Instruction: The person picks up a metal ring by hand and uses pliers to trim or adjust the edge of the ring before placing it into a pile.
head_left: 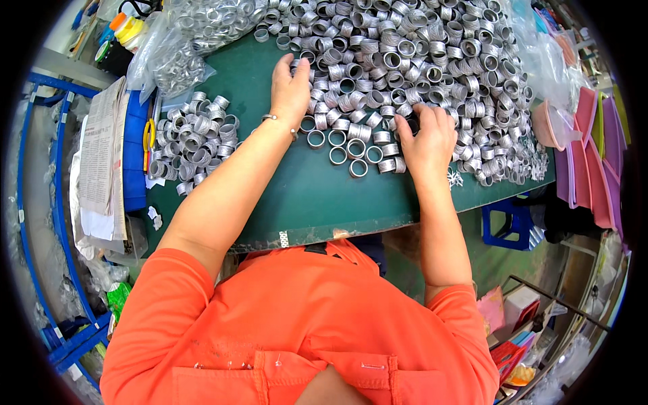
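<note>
A large heap of grey metal rings [412,54] covers the far and right part of a green tabletop [304,196]. At the heap's left edge my left hand [291,91] reaches in, thumb and fingers apart, with rings between and beside them. My right hand [430,140] rests at the heap's near edge, fingers curved and spread from the thumb over some rings; its fingertips are partly hidden. Between the hands lie several loose rings [356,148], some standing on end with their round openings up. A smaller pile of rings [197,135] sits left of my left forearm.
Clear plastic bags of metal parts [179,67] stand at the far left. A newspaper stack [101,155], a blue bin [136,148] and yellow-handled cutters [149,138] are at the left edge. Pink and purple sheets [594,162] stand right; a blue stool [506,226] is below.
</note>
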A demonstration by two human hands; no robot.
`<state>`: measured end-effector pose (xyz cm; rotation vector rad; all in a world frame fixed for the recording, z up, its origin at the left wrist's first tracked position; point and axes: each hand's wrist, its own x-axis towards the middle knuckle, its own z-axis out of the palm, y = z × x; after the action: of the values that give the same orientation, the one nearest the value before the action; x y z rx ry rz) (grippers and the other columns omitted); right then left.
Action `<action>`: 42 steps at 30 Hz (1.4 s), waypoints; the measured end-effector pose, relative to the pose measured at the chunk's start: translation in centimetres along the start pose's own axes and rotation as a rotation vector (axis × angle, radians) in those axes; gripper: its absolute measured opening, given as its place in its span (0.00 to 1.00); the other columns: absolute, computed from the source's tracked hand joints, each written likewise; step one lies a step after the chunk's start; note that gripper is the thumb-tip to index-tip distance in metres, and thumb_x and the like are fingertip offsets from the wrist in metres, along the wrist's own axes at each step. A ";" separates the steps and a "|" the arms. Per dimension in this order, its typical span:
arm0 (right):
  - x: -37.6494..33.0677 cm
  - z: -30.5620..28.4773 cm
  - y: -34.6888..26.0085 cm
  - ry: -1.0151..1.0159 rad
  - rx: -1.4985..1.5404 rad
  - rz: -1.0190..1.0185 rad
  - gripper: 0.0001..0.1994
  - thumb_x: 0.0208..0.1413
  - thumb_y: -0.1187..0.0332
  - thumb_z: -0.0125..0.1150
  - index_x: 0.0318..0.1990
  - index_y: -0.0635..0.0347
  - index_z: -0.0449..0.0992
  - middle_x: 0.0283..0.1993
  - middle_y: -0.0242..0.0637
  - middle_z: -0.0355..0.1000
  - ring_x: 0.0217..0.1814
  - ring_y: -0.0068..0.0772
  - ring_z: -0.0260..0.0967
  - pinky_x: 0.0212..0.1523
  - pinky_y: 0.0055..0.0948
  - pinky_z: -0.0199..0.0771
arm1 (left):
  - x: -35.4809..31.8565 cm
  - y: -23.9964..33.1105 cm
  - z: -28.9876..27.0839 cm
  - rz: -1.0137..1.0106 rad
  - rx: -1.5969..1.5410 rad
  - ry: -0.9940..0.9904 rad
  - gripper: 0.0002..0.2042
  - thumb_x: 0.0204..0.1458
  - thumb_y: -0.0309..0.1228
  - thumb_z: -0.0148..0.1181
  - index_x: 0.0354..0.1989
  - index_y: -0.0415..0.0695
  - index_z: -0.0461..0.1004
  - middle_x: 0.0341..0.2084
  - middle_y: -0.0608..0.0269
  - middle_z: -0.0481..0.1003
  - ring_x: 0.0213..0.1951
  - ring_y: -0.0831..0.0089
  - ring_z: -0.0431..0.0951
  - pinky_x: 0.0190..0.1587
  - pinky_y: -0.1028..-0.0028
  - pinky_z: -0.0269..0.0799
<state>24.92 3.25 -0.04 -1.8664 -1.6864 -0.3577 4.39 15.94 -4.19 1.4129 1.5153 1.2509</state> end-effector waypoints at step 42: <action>-8.4 -4.7 0.4 -0.020 0.459 0.120 0.07 0.48 0.75 0.61 0.36 0.64 0.73 0.39 0.43 0.71 0.38 0.44 0.68 0.41 0.36 0.69 | -13.2 4.5 -5.2 0.309 0.167 -0.655 0.14 0.49 0.23 0.59 0.45 0.39 0.71 0.40 0.61 0.69 0.36 0.76 0.71 0.37 0.79 0.69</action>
<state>24.90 -6.31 -1.15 -1.6166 -1.5045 0.0942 2.83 1.75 0.09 1.9766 0.9870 0.7112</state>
